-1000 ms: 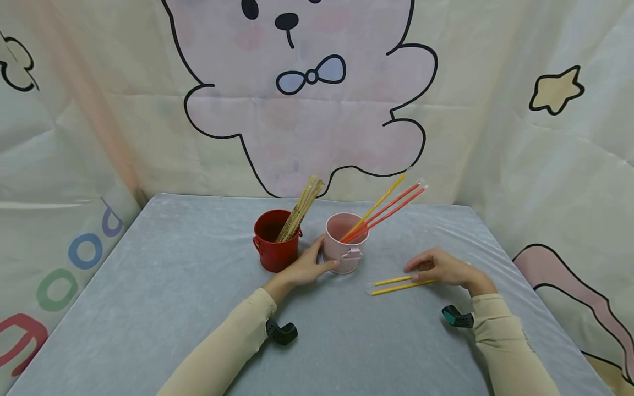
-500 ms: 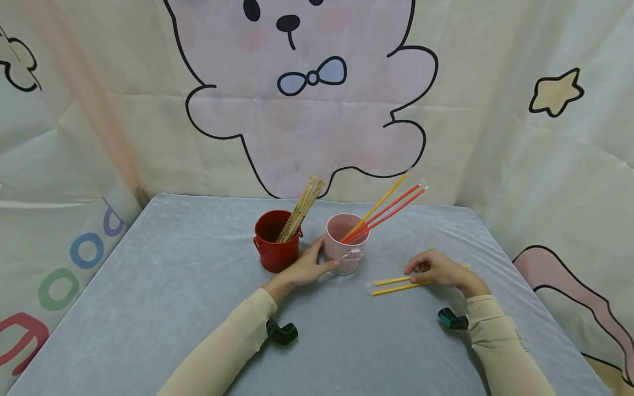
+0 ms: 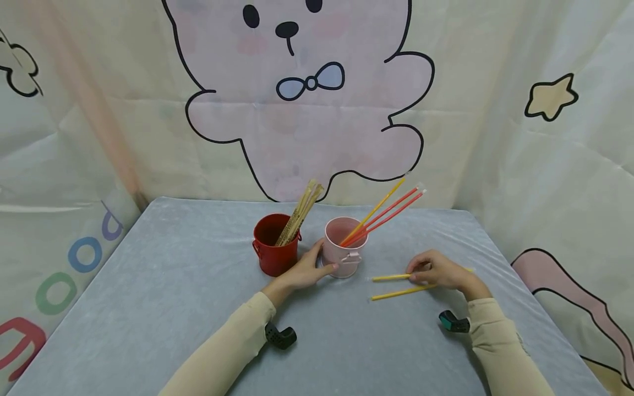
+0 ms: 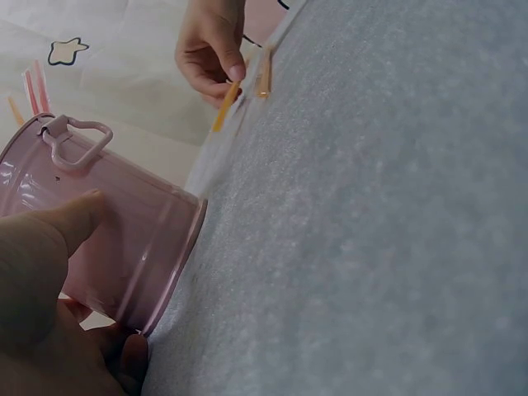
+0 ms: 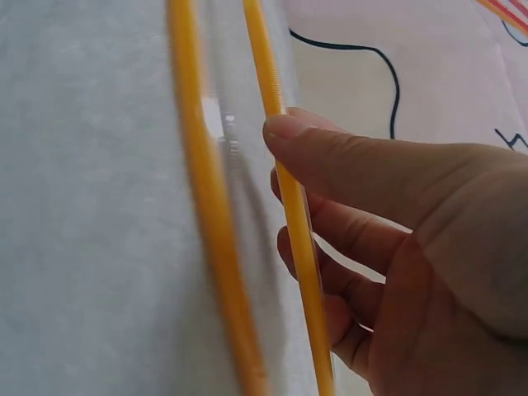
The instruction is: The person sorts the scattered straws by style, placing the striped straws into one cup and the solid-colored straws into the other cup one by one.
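My left hand (image 3: 303,270) holds the side of a small pink metal bucket (image 3: 338,254), its thumb on the front wall and its other fingers low behind it in the left wrist view. Two red straws (image 3: 396,210) and a yellow one lean to the right out of this bucket. My right hand (image 3: 438,268) pinches a yellow straw (image 5: 299,223) in a clear wrapper between thumb and fingers. Beside it, a second wrapped yellow straw (image 5: 206,190) lies on the cloth, partly hidden under the hand in the head view.
A red bucket (image 3: 273,259) stands just left of the pink one, with several tan sticks (image 3: 303,212) bearing small dark print in it. Grey-blue cloth (image 3: 198,264) covers the table. A printed curtain (image 3: 465,137) hangs behind and at both sides.
My right hand has closed its pinch on the upper yellow straw, and the gap between the two straws has widened. The left hand keeps its hold on the pink bucket.
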A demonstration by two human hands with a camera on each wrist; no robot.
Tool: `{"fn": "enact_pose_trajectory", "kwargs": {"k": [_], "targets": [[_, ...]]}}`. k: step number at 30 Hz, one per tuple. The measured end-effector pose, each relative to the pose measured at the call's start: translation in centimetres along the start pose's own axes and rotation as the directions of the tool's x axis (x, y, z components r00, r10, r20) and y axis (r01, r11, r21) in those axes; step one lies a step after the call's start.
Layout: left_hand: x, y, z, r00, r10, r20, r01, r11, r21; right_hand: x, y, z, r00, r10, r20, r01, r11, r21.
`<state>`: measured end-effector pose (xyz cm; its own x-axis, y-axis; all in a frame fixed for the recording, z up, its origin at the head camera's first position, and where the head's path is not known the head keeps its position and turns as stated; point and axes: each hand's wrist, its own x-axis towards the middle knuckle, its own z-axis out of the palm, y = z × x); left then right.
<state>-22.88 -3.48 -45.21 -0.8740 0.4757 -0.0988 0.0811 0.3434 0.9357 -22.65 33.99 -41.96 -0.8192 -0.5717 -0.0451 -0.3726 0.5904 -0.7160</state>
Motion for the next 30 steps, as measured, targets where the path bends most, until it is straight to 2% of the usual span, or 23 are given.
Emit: {"fn": "enact_pose_trajectory", "kwargs": {"k": [6,14,20,24,30], "targets": [[0.0,0.0,0.1,1.000,0.001,0.000,-0.001,1.000,-0.002,-0.7,-0.9,-0.7,0.996,-0.037,-0.085,0.028,0.993,-0.110],[-0.1,0.0,0.2,1.000,0.013,-0.001,-0.013,1.000,-0.008,-1.0,-2.8,-1.2,0.987,-0.056,-0.151,0.034,0.990,-0.139],[0.0,0.0,0.2,1.000,0.007,0.004,-0.007,1.000,-0.017,-1.4,-4.2,-1.7,0.975,-0.113,-0.190,0.077,0.979,-0.188],[0.0,0.0,0.1,1.000,0.004,0.006,-0.004,1.000,-0.021,-1.7,-4.8,-2.1,0.966,-0.159,-0.202,0.122,0.975,-0.185],[0.0,-0.1,0.1,1.000,0.010,0.008,-0.010,1.000,-0.020,-2.2,-5.5,-2.5,0.962,-0.166,-0.217,0.140,0.982,-0.130]]}}
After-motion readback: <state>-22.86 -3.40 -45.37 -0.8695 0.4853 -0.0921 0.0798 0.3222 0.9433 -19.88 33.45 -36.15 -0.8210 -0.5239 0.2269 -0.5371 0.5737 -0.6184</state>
